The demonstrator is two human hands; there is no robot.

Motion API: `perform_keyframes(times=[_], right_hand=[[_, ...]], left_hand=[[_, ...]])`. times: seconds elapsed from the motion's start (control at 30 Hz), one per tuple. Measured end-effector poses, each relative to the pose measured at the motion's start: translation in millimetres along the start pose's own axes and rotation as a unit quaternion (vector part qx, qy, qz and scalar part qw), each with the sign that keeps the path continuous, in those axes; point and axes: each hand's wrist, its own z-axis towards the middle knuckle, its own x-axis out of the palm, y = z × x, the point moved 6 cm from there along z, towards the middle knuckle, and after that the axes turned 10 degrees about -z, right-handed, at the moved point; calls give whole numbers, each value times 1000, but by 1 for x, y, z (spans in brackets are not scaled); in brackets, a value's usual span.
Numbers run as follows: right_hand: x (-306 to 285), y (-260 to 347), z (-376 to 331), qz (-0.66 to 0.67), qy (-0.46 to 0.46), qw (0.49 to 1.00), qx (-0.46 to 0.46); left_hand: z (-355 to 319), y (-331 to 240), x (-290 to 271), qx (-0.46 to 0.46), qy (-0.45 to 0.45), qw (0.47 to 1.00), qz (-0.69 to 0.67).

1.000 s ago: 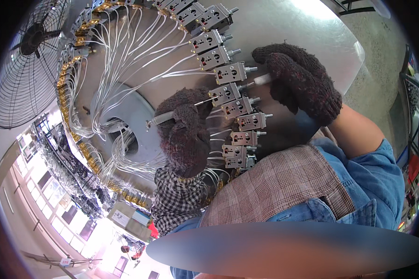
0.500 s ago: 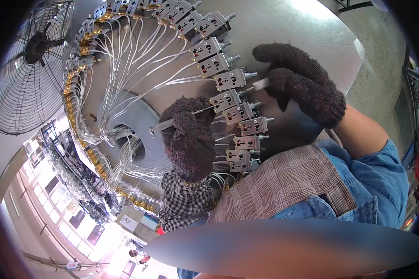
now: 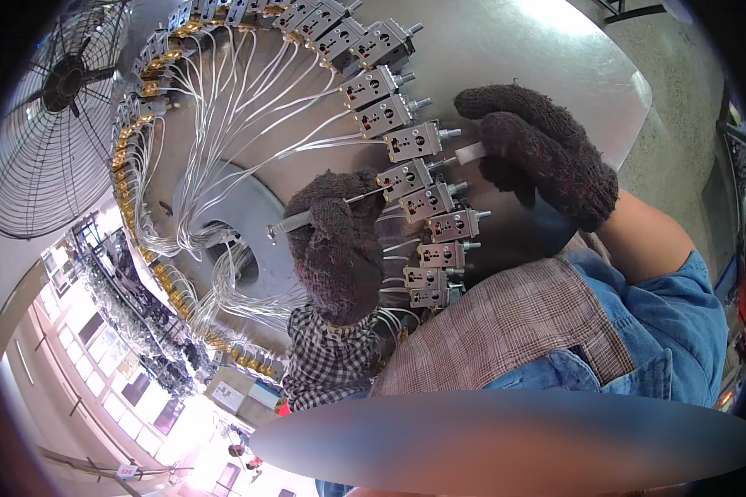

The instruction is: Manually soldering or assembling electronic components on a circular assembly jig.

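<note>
The gloved left hand (image 3: 336,248), between seven and eight o'clock of a small metal box (image 3: 404,180), pinches a grey tool (image 3: 294,222) whose thin rod reaches the box's edge. Near three o'clock, the gloved right hand (image 3: 547,153) pinches a white-handled tool (image 3: 470,153) pointed at the box's shaft. The box sits in a curved row on the metal counter (image 3: 547,50), with white wires (image 3: 240,290) gathered toward eight o'clock.

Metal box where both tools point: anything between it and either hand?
Nothing visible, just the thin-tipped tool in the left hand and the pale tool in the right hand, both pointing at the metal box.
</note>
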Motion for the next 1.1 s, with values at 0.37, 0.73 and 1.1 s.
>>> perform_keyframes(times=[0.37, 0.73, 1.1], right_hand=[[-1, 12, 0, -87, 11, 987, -136], [5, 16, 3, -122, 10, 992, -38], [7, 10, -2, 13, -5, 999, -51]], left_hand=[[-1, -1, -4, -4, -1, 1000, 25], [-9, -6, -16, -27, -49, 998, 40], [-3, -4, -5, -25, -8, 999, -18]])
